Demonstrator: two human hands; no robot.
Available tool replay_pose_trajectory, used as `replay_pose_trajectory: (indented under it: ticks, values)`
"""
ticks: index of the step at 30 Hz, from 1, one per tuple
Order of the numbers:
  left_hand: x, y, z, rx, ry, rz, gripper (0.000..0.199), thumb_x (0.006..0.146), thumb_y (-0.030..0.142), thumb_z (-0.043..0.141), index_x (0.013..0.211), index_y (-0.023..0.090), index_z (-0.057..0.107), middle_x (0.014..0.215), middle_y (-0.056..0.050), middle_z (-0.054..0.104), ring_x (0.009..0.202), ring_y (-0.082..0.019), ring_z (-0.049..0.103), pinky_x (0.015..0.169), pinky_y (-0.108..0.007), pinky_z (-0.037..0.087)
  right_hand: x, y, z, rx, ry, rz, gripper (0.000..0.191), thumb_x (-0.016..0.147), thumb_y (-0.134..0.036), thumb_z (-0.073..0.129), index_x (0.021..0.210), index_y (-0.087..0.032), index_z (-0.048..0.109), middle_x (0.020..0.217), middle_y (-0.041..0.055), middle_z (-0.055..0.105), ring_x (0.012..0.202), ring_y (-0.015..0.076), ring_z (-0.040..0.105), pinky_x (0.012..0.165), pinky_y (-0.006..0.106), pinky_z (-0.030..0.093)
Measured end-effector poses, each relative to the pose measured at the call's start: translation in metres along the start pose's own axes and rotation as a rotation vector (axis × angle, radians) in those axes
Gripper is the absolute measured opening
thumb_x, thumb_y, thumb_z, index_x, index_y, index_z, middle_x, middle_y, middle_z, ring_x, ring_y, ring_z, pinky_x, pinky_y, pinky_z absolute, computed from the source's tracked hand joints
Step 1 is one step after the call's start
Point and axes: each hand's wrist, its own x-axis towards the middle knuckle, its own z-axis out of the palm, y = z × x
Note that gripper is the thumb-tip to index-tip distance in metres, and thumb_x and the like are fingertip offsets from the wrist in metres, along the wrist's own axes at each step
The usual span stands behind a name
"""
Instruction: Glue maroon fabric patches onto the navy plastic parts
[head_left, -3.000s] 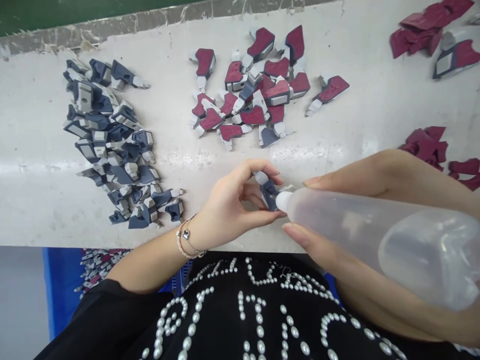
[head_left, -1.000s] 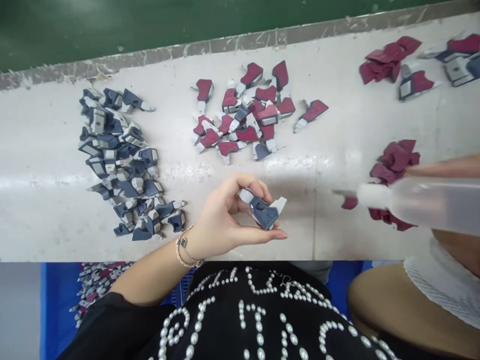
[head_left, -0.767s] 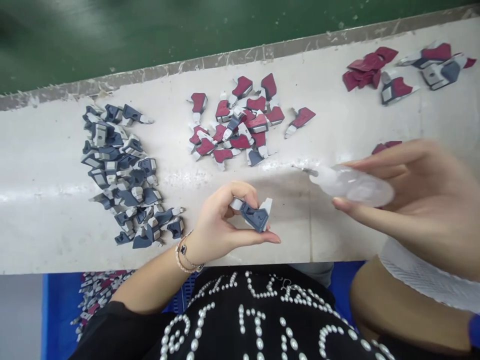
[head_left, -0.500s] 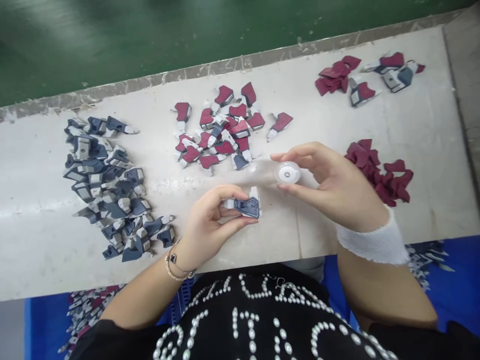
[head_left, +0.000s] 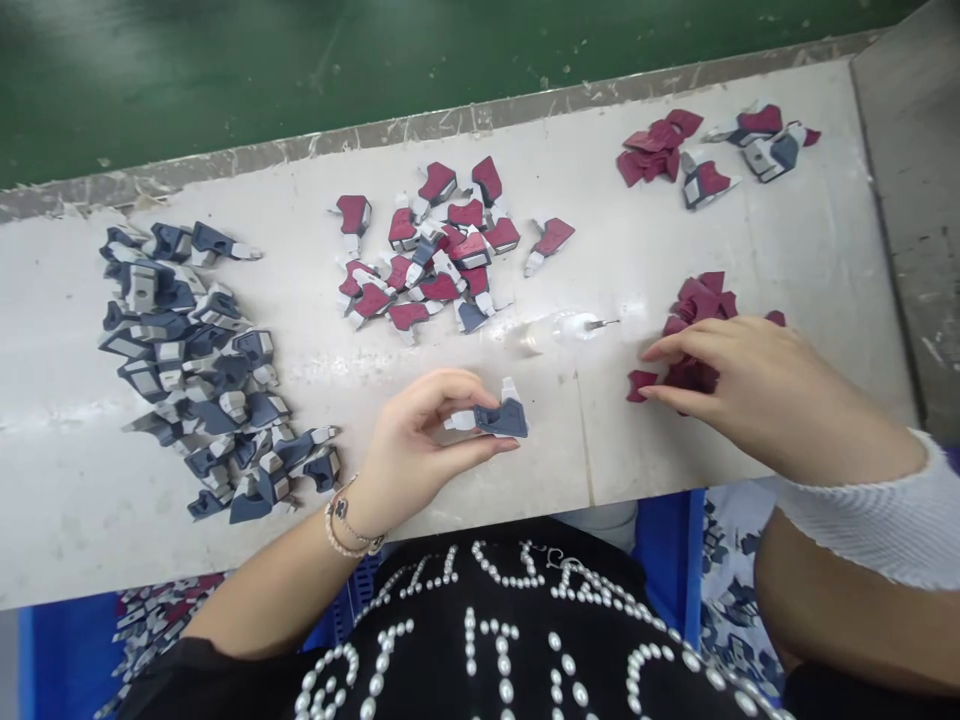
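Observation:
My left hand (head_left: 420, 440) grips a dark blue and white plastic part (head_left: 501, 416) between thumb and fingers, just over the table. My right hand (head_left: 780, 400) is at the near pile of flat dark red plastic pieces (head_left: 699, 298), thumb and forefinger apart. One loose red piece (head_left: 640, 386) lies right by the thumb tip; whether they touch I cannot tell. Between the hands and farther back, a clear bottle (head_left: 566, 327) with a thin metal needle tip rests on its side.
A big heap of blue and white parts (head_left: 217, 370) spreads over the left. Parts with red faces (head_left: 442, 287) lie in the middle. Another red pile (head_left: 656, 150) and several parts (head_left: 769, 150) sit at the back right. Blue bins (head_left: 667, 560) stand below the table's front edge.
My right hand has let go of the bottle, now lying on the table, and has moved right to the red pieces. The left hand still holds its part, slightly turned.

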Motion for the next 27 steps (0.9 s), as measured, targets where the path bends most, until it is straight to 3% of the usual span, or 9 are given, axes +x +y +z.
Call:
replay_pose_trajectory:
  ticks: [4, 9, 11, 14, 17, 21, 27]
  values:
    - [0.001, -0.003, 0.002, -0.013, -0.009, -0.011, 0.028, 0.073, 0.02, 0.087, 0.093, 0.019, 0.067, 0.094, -0.004, 0.068, 0.088, -0.015, 0.07, 0.072, -0.024, 0.067, 0.003, -0.005, 0.003, 0.011, -0.09, -0.03, 0.015, 0.086, -0.039, 0.073, 0.079, -0.026, 0.071, 0.088, 0.0111, 0.073, 0.086, 0.0337, 0.06, 0.074, 0.052, 0.046]
    - [0.002, -0.005, 0.003, -0.028, -0.005, -0.027, 0.029, 0.073, 0.021, 0.087, 0.093, 0.018, 0.066, 0.095, -0.004, 0.067, 0.088, -0.014, 0.07, 0.073, -0.024, 0.066, 0.006, -0.017, 0.003, 0.251, -0.24, -0.11, 0.02, 0.091, -0.042, 0.064, 0.077, -0.027, 0.064, 0.074, 0.0053, 0.073, 0.063, 0.0253, 0.065, 0.056, 0.04, 0.048]
    - [0.002, -0.007, 0.005, -0.035, 0.007, -0.005, 0.029, 0.072, 0.02, 0.087, 0.092, 0.018, 0.066, 0.094, -0.004, 0.068, 0.088, -0.014, 0.07, 0.075, -0.025, 0.065, 0.006, -0.024, 0.005, 0.32, -0.278, -0.143, 0.014, 0.093, -0.04, 0.061, 0.092, -0.028, 0.069, 0.08, 0.0026, 0.077, 0.071, 0.0263, 0.072, 0.062, 0.041, 0.053]
    - [0.002, -0.011, 0.007, -0.044, 0.026, 0.03, 0.028, 0.074, 0.018, 0.086, 0.091, 0.017, 0.065, 0.093, -0.003, 0.067, 0.087, -0.013, 0.069, 0.075, -0.025, 0.063, 0.004, -0.04, 0.008, 0.43, -0.295, -0.174, 0.022, 0.095, -0.04, 0.06, 0.107, -0.028, 0.073, 0.093, 0.0006, 0.081, 0.086, 0.0262, 0.076, 0.075, 0.043, 0.057]
    - [0.003, -0.015, 0.009, -0.04, 0.043, 0.06, 0.027, 0.075, 0.017, 0.085, 0.09, 0.018, 0.064, 0.094, -0.003, 0.066, 0.087, -0.013, 0.068, 0.075, -0.025, 0.061, 0.006, -0.058, 0.01, 0.62, -0.333, -0.198, 0.018, 0.094, -0.04, 0.065, 0.093, -0.028, 0.078, 0.093, -0.0001, 0.08, 0.082, 0.0225, 0.075, 0.074, 0.038, 0.058]
    - [0.004, -0.021, 0.009, 0.024, 0.062, 0.094, 0.025, 0.075, 0.018, 0.085, 0.088, 0.018, 0.064, 0.095, -0.004, 0.066, 0.09, -0.015, 0.067, 0.074, -0.027, 0.06, 0.014, -0.079, 0.014, 0.858, -0.351, -0.216, 0.015, 0.092, -0.037, 0.069, 0.089, -0.026, 0.077, 0.088, 0.0004, 0.08, 0.081, 0.02, 0.075, 0.073, 0.033, 0.058]
    - [0.001, -0.025, 0.009, 0.077, 0.04, 0.15, 0.021, 0.078, 0.018, 0.082, 0.091, 0.02, 0.066, 0.097, -0.005, 0.065, 0.087, -0.015, 0.068, 0.072, -0.028, 0.06, 0.014, -0.094, 0.024, 0.939, -0.247, -0.069, 0.013, 0.09, -0.038, 0.07, 0.088, -0.025, 0.071, 0.085, -0.0001, 0.079, 0.082, 0.0202, 0.075, 0.071, 0.031, 0.057]
